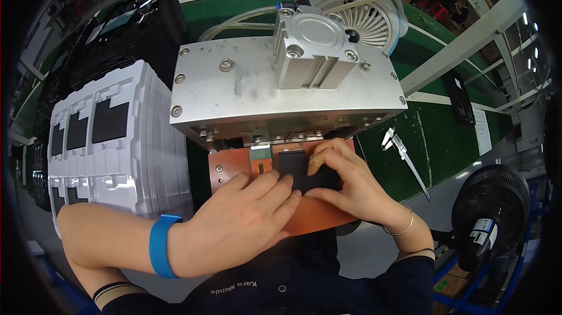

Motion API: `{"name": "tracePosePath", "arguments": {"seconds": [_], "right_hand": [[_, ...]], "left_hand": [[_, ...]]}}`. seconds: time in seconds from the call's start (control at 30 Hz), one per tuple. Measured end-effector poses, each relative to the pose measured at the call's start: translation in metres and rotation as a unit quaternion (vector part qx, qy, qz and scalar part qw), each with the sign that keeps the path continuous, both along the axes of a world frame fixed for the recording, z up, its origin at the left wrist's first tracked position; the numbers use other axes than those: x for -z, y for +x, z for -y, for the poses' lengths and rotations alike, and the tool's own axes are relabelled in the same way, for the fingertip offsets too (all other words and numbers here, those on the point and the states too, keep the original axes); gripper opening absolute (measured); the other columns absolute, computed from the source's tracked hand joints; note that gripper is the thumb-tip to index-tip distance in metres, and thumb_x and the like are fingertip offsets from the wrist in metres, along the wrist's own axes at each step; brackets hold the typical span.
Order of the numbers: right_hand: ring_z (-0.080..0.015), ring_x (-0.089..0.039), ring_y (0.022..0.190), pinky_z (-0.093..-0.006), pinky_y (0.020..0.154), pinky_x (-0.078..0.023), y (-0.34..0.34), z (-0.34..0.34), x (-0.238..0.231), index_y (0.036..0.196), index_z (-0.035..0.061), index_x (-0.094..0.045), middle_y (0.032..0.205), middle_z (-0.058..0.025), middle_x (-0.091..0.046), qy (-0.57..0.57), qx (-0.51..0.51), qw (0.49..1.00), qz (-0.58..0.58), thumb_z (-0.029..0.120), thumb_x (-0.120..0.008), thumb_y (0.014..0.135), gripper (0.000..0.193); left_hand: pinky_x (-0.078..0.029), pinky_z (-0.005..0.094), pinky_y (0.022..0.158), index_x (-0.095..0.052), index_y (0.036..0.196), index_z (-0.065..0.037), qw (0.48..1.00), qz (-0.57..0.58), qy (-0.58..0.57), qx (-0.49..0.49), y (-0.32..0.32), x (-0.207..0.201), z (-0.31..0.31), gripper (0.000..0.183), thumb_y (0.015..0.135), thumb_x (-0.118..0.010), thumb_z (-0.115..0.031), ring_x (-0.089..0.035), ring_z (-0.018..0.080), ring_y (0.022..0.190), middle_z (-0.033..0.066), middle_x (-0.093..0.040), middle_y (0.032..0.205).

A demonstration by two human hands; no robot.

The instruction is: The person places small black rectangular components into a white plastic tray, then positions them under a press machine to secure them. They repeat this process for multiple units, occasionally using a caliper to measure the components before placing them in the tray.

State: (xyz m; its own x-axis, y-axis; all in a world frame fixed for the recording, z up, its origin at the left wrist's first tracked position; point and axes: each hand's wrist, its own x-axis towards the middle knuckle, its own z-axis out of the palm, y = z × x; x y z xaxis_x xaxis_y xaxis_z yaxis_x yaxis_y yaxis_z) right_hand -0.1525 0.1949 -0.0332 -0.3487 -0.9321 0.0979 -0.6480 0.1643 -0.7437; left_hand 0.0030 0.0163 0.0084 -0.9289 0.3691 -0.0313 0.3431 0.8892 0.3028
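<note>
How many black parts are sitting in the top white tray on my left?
3 visible in the white tray stack: far left, middle, largest on the right. Others lower down may be hidden.

Both hands [293,198] on black part [297,169]

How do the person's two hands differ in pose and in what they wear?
The left hand lies flat, fingers stretched onto the black part; the right hand arches, fingertips pinching its edge. The left wrist wears a wide blue band; the right wrist a thin bracelet. Both touch the black part on the orange plate.
</note>
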Motion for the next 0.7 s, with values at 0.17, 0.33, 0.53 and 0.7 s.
{"name": "tracePosePath", "arguments": {"seconds": [0.17,0.33,0.53,0.7], "right_hand": [[-0.0063,-0.059,0.087,-0.0224,0.078,-0.051,-0.015,-0.022,0.008,0.087,0.0032,-0.054,0.094,-0.0035,-0.061,0.003,0.073,0.937,0.341,-0.008,-0.075,0.075,0.027],[-0.0091,-0.059,0.091,-0.0253,0.084,-0.051,0.01,-0.015,-0.01,0.082,0.0045,-0.052,0.097,-0.0078,-0.06,-0.065,0.051,0.911,0.405,-0.008,-0.075,0.076,0.028],[-0.0167,-0.06,0.104,-0.0283,0.085,-0.052,0.05,0.015,-0.037,0.106,0.0022,-0.051,0.112,-0.0115,-0.059,-0.215,0.027,0.896,0.387,-0.007,-0.07,0.08,0.034],[-0.0151,-0.062,0.097,-0.0248,0.076,-0.054,0.06,0.033,-0.041,0.105,0.0002,-0.059,0.11,-0.0107,-0.062,-0.182,-0.056,0.95,0.247,0.0,-0.072,0.079,0.03]], "left_hand": [[-0.049,0.034,0.056,-0.066,0.098,0.002,0.989,-0.014,0.137,-0.048,0.0,0.001,0.01,0.029,0.088,-0.066,-0.024,-0.065,0.0218,0.065,0.0102,-0.064,0.073],[-0.044,0.0233,0.049,-0.066,0.108,0.001,0.901,0.174,0.355,-0.18,-0.004,-0.01,0.012,0.029,0.092,-0.066,-0.023,-0.059,0.0074,0.054,0.0068,-0.064,0.064],[-0.046,0.0181,0.054,-0.068,0.107,0.0,0.804,0.134,0.473,-0.334,0.061,-0.055,0.054,0.026,0.091,-0.068,-0.02,-0.055,0.0012,0.063,-0.0024,-0.065,0.079],[-0.046,0.0153,0.048,-0.068,0.103,0.0,0.723,0.045,0.454,-0.519,0.151,-0.076,0.111,0.024,0.089,-0.069,-0.019,-0.058,0.0038,0.055,0.0004,-0.066,0.08]]}}
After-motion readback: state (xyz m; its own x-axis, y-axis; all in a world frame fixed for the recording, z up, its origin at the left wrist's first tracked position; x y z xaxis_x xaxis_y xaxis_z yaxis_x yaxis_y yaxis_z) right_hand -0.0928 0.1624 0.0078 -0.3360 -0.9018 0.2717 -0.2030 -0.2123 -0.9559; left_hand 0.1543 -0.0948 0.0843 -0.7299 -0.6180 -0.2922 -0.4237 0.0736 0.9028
